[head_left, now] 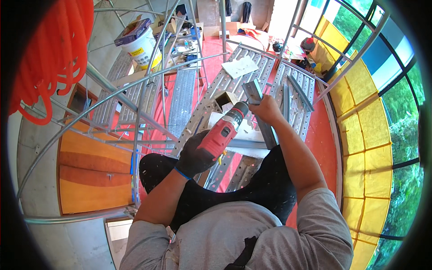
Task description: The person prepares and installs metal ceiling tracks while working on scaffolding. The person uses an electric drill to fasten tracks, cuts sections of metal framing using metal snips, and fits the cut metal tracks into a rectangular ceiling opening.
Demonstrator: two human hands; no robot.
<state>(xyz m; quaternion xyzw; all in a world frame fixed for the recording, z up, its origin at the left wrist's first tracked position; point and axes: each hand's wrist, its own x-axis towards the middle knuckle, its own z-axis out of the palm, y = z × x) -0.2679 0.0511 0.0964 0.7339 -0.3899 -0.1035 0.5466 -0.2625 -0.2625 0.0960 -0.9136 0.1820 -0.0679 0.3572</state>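
My left hand [194, 155], in a dark glove, is wrapped round a red cordless drill [219, 136]. The drill points up and to the right, its chuck [236, 113] close to my right hand; whether a bit touches anything I cannot tell. Bare and closed, my right hand [268, 109] grips a grey metal channel [253, 91] just beyond the chuck. A length of similar metal [266, 132] shows below that hand; I cannot tell whether it is the same piece. An open cardboard box [226, 99] lies left of the chuck, on perforated metal planks [216, 92].
More metal channels [300, 92] lie on the planks at right, and a white sheet [240, 67] farther off. Scaffold tubes [112, 92] cross the left side, near a hanging red coiled hose [54, 49]. A white bucket [143, 48] stands back left. Yellow sheeting [360, 126] lines the right.
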